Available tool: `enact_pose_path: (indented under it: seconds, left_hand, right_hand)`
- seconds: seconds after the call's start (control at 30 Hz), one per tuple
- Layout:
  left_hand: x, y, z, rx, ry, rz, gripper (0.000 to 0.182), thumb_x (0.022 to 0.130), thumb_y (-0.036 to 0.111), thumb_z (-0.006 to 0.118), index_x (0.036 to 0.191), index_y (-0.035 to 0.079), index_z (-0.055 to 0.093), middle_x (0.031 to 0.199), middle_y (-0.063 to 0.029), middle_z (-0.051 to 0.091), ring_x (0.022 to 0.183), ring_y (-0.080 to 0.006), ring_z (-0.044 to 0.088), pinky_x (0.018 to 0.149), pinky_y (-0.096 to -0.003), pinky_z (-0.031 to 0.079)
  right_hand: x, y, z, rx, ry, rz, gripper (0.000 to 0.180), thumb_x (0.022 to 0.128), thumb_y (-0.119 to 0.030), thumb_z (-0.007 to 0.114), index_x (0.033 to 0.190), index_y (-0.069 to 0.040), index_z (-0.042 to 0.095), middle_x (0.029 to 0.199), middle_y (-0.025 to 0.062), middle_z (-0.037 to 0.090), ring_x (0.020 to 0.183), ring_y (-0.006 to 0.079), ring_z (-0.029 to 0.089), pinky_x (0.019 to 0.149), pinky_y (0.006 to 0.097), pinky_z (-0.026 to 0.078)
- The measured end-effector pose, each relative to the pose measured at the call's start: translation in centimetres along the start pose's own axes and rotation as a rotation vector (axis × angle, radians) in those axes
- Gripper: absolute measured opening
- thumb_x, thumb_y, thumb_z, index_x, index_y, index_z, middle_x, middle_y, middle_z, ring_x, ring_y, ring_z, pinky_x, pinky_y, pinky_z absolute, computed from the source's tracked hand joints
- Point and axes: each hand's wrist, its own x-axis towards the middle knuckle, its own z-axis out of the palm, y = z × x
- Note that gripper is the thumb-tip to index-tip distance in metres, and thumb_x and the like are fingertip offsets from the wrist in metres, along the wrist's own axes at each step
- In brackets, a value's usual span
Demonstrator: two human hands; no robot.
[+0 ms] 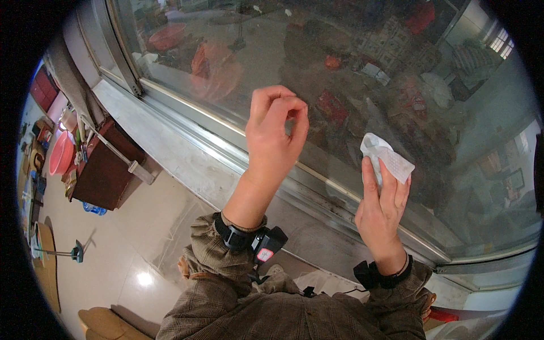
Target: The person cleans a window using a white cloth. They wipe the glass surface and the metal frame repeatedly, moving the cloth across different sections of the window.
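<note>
A large sliding window pane (272, 55) in a metal frame stands before me, with reflections and objects showing in the glass. My right hand (382, 204) has its fingers on a folded white cloth or wipe (386, 155) and holds it against or just before the pane. To its left, my left hand (278, 127) is raised near the glass with its fingers curled and nothing seen in them; whether it touches the pane I cannot tell. Below both hands runs the metal window track (204, 131), with dark dirt along part of it.
A pale sill (161, 140) lies under the track. At the left are a brown cabinet (106, 165), a pink basin (61, 153), a long-handled tool (140, 172) with a block-shaped head and a grey curtain (68, 72). Cardboard (106, 325) lies on the tiled floor.
</note>
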Motion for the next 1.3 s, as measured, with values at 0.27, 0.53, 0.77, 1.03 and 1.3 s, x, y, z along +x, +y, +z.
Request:
enact_pose_path:
  seconds: [0.27,0.53,0.77,1.03,1.3]
  left_hand:
    - [-0.5,0.2,0.3,0.100,-0.046,0.054,0.016,0.073,-0.010,0.061,0.084,0.000,0.056,0.097,-0.0106,0.051,0.077,-0.0176,0.054,0.062,-0.0250,0.049]
    - [-2.4,1.3,-2.4,-0.214,-0.177,-0.252,0.012,0.081,-0.003,0.060,0.091,0.000,0.055,0.097,-0.0111,0.054,0.082,-0.0192,0.058,0.066,-0.0259,0.049]
    - [-6.9,2.6,-14.5,-0.392,-0.170,-0.744,0.009,0.088,0.005,0.060,0.090,-0.004,0.061,0.084,-0.0055,0.063,0.075,-0.0109,0.061,0.068,-0.0227,0.051]
    - [-20.7,9.0,-30.8,0.459,-0.179,-0.997,0.010,0.077,0.005,0.070,0.081,0.001,0.062,0.069,-0.0064,0.064,0.070,-0.0114,0.063,0.063,-0.0255,0.052]
    - [-29.6,12.0,-37.2,0.568,-0.090,-1.275,0.009,0.083,0.008,0.062,0.083,-0.001,0.063,0.097,-0.0117,0.068,0.087,-0.0169,0.064,0.071,-0.0296,0.051]
  right_hand:
    - [0.1,0.0,0.0,-0.032,0.008,0.005,0.055,0.072,0.005,0.051,0.126,-0.007,0.054,0.125,0.0166,0.045,0.115,0.0383,0.043,0.101,0.0537,0.026]
    - [-0.4,0.1,0.3,-0.050,0.006,0.009,0.054,0.074,0.005,0.051,0.126,-0.008,0.054,0.126,0.0160,0.045,0.117,0.0378,0.042,0.103,0.0528,0.025]
    - [-0.7,-0.1,0.0,-0.130,0.016,-0.058,0.056,0.077,-0.003,0.048,0.132,-0.012,0.048,0.134,0.0126,0.043,0.124,0.0344,0.038,0.106,0.0502,0.022]
    - [-0.5,2.3,0.0,-0.136,0.153,-0.373,0.062,0.074,-0.001,0.042,0.136,-0.010,0.043,0.141,0.0185,0.037,0.127,0.0351,0.037,0.104,0.0436,0.028]
    - [1.3,4.6,2.9,-0.266,0.296,-0.468,0.057,0.077,-0.004,0.043,0.133,-0.014,0.046,0.134,0.0226,0.043,0.119,0.0383,0.045,0.100,0.0453,0.035]
